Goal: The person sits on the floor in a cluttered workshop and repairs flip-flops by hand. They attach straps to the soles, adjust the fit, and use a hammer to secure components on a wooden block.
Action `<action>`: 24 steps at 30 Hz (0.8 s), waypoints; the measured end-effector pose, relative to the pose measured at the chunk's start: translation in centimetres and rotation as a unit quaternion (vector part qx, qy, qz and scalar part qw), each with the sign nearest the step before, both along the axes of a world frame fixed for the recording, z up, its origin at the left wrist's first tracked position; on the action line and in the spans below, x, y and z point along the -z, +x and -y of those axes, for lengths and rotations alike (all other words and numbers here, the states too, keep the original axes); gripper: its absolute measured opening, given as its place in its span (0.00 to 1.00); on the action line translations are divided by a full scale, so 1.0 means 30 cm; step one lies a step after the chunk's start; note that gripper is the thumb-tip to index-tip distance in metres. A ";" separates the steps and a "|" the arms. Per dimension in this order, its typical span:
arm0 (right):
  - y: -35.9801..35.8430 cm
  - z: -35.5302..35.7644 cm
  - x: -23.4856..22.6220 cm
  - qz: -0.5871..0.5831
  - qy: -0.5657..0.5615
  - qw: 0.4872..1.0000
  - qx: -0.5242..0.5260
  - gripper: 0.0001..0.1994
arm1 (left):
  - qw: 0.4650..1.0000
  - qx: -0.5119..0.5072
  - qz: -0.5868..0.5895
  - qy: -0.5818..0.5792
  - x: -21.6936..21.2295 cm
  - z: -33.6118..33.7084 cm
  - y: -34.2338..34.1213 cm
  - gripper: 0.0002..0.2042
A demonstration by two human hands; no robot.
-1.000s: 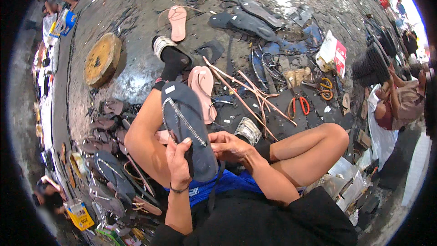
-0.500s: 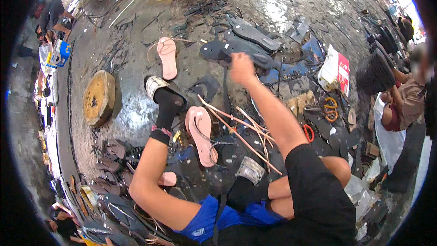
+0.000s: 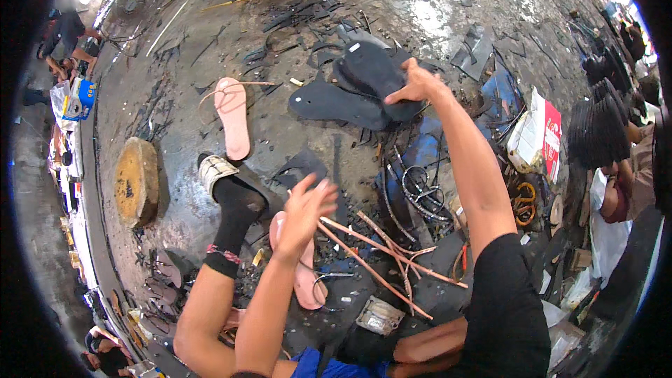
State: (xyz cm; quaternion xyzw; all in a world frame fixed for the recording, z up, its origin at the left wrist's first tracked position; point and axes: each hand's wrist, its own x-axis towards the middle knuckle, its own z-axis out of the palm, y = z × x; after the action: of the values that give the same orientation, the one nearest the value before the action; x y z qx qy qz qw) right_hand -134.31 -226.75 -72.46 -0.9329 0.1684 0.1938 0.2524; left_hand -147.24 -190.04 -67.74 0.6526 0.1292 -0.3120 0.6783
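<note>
My right hand (image 3: 418,84) is closed on the heel end of a black sandal sole (image 3: 371,66), tilted over the other soles. Beneath it another black sole (image 3: 329,103) lies flat on the floor. My left hand (image 3: 306,211) is raised with fingers apart, holding nothing, above a pink sandal (image 3: 308,287) with a thin dark strap. Beside that hand lie several long pink strips (image 3: 381,248). A second pink sandal (image 3: 234,126) with thin pink straps rests farther off to the left.
A round wooden block (image 3: 136,182) stands at left, near my slippered foot (image 3: 234,192). Coiled dark straps (image 3: 423,196), orange-handled scissors (image 3: 523,203) and a red-and-white bag (image 3: 537,133) lie to the right. Black scraps litter the floor; other people sit at both sides.
My left hand has come into view above the near pink sandal. My right hand has moved right and now grips a black sole, which is lifted and turned. Dark coiled straps now show.
</note>
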 end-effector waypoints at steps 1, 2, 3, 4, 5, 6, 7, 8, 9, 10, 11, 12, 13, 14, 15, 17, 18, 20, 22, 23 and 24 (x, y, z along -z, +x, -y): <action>0.007 0.029 0.068 -0.005 0.028 1.000 0.007 0.67 | 0.999 0.029 -0.033 -0.022 0.102 0.132 0.085 0.42; 0.029 -0.006 0.075 -0.044 -0.026 0.998 -0.031 0.69 | 1.000 -0.003 0.004 0.008 0.198 0.237 0.163 0.44; 0.056 -0.057 0.053 -0.076 -0.079 0.991 -0.072 0.72 | 0.997 -0.065 0.030 -0.018 0.283 0.299 0.250 0.37; 0.056 -0.072 0.054 -0.051 -0.081 0.993 -0.074 0.71 | 0.996 -0.083 0.017 -0.019 0.317 0.347 0.324 0.27; 0.050 -0.082 0.058 -0.027 -0.083 0.993 -0.077 0.70 | 0.983 -0.171 0.049 0.042 0.331 0.415 0.346 0.21; 0.032 -0.076 0.064 -0.006 -0.084 0.994 -0.072 0.69 | 0.966 -0.243 0.052 0.076 0.332 0.485 0.340 0.21; 0.019 -0.080 0.065 -0.016 -0.023 0.998 -0.063 0.68 | 0.974 -0.206 0.054 0.076 0.349 0.488 0.348 0.21; 0.035 -0.107 0.037 -0.018 0.040 0.997 -0.061 0.66 | 0.979 -0.177 0.065 0.076 0.394 0.441 0.383 0.22; 0.040 -0.135 0.018 -0.023 0.103 0.993 -0.056 0.65 | 0.984 -0.145 0.072 0.077 0.424 0.394 0.407 0.22; 0.021 -0.165 0.017 -0.016 0.175 0.983 -0.054 0.62 | 0.989 -0.135 0.052 0.002 0.430 0.355 0.400 0.23; -0.050 -0.152 0.056 -0.008 0.197 0.980 -0.031 0.61 | 0.993 -0.115 -0.020 -0.020 0.335 0.378 0.340 0.25; -0.099 -0.221 0.051 0.011 0.225 0.974 -0.032 0.60 | 0.993 -0.078 -0.021 -0.081 0.308 0.287 0.337 0.34; -0.165 -0.250 0.049 0.032 0.246 0.968 -0.021 0.58 | 0.996 -0.080 -0.011 -0.048 0.230 0.257 0.276 0.36; -0.239 -0.296 0.055 0.026 0.319 0.947 -0.006 0.56 | 0.992 -0.101 0.034 -0.061 0.176 0.204 0.200 0.32; -0.351 -0.342 0.068 0.016 0.391 0.920 0.012 0.54 | 0.995 -0.085 0.034 -0.030 0.100 0.132 0.108 0.21; -0.550 -0.442 -0.043 0.009 0.542 0.839 -0.050 0.49 | 0.999 -0.025 0.048 -0.002 0.088 -0.105 -0.095 0.21; -0.577 -0.416 -0.097 -0.063 0.502 0.857 -0.104 0.45 | 0.995 -0.032 0.063 0.063 0.060 -0.162 -0.203 0.25; -0.623 -0.324 -0.100 -0.054 0.228 0.962 -0.142 0.36 | 0.947 -0.046 0.206 0.240 0.069 -0.233 -0.395 0.28; -0.596 -0.156 -0.047 0.032 0.034 0.989 -0.143 0.18 | 0.909 -0.005 0.262 0.324 0.061 -0.227 -0.443 0.28; -0.577 -0.117 -0.071 -0.051 -0.035 0.979 -0.194 0.12 | 0.885 0.011 0.287 0.366 0.050 -0.223 -0.472 0.28; -0.613 -0.091 -0.028 -0.113 -0.025 0.964 -0.240 0.08 | 0.891 0.019 0.315 0.328 0.028 -0.148 -0.450 0.28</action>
State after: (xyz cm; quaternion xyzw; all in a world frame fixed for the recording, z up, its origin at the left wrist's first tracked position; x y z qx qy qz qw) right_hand -152.68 -224.04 -71.61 -0.9239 -0.0277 0.3490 0.1544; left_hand -160.75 -185.59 -68.59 0.9040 -0.0086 -0.0426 0.4252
